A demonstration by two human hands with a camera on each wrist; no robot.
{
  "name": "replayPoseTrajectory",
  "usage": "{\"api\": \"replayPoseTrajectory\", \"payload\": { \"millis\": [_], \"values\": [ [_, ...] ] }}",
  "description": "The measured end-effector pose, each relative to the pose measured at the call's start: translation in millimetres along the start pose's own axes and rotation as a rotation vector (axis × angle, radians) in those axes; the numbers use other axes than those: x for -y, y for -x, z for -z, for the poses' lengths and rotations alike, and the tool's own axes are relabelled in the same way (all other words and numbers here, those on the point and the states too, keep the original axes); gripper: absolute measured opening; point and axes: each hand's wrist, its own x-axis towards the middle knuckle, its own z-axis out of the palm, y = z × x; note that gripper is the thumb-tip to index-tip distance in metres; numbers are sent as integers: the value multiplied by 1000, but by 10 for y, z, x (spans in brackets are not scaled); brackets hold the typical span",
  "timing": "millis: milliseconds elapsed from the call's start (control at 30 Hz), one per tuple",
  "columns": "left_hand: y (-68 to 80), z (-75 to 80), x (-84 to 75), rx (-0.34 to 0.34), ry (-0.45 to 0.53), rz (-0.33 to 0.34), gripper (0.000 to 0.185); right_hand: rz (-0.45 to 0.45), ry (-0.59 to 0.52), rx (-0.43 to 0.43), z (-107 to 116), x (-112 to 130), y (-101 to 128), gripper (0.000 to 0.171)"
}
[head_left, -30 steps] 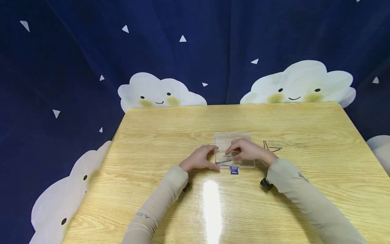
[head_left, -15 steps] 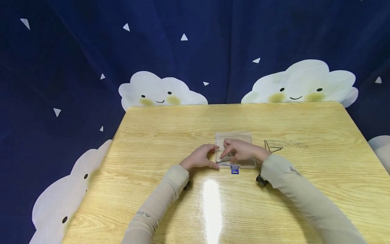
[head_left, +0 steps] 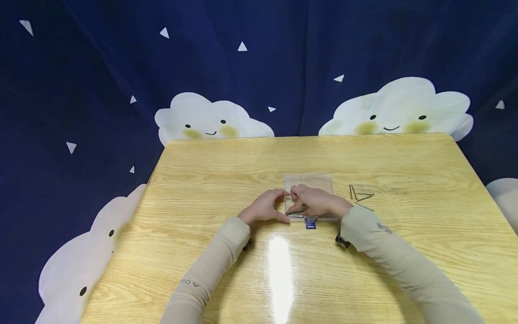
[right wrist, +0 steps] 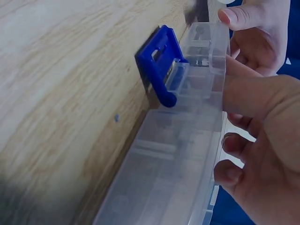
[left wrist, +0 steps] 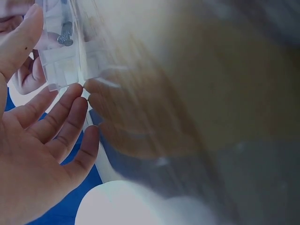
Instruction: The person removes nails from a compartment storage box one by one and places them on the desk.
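Note:
A clear plastic box (head_left: pixel 326 212) with its lid (head_left: pixel 307 179) lying back stands on the table; its blue latch (right wrist: pixel 161 65) hangs open at the front. My left hand (head_left: pixel 264 207) holds the box's left end, thumb at the front corner and fingers at the back. Several metal nails (head_left: pixel 294 215) lie in the left front part of the box, and nail heads (left wrist: pixel 65 37) show through its wall in the left wrist view. My right hand (head_left: pixel 314 200) reaches into the box, thumb and index finger at a nail (head_left: pixel 298 210); their tips are partly hidden.
Several loose nails (head_left: pixel 362 196) lie on the wooden table (head_left: pixel 226 166) to the right of the box. A dark blue curtain (head_left: pixel 283 67) with clouds hangs behind the table.
My right hand has moved left and slightly down inside the box, bringing a nail toward the left front part. Another loose nail shows on the table. My left hand stays in place.

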Motion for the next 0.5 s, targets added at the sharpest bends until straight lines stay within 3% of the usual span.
{"api": "replayPoseTrajectory", "payload": {
  "millis": [500],
  "values": [
    [-12, -6, 21, -2, 7, 0, 74, -14, 34, -5, -16, 18, -11, 36]
  ]
}}
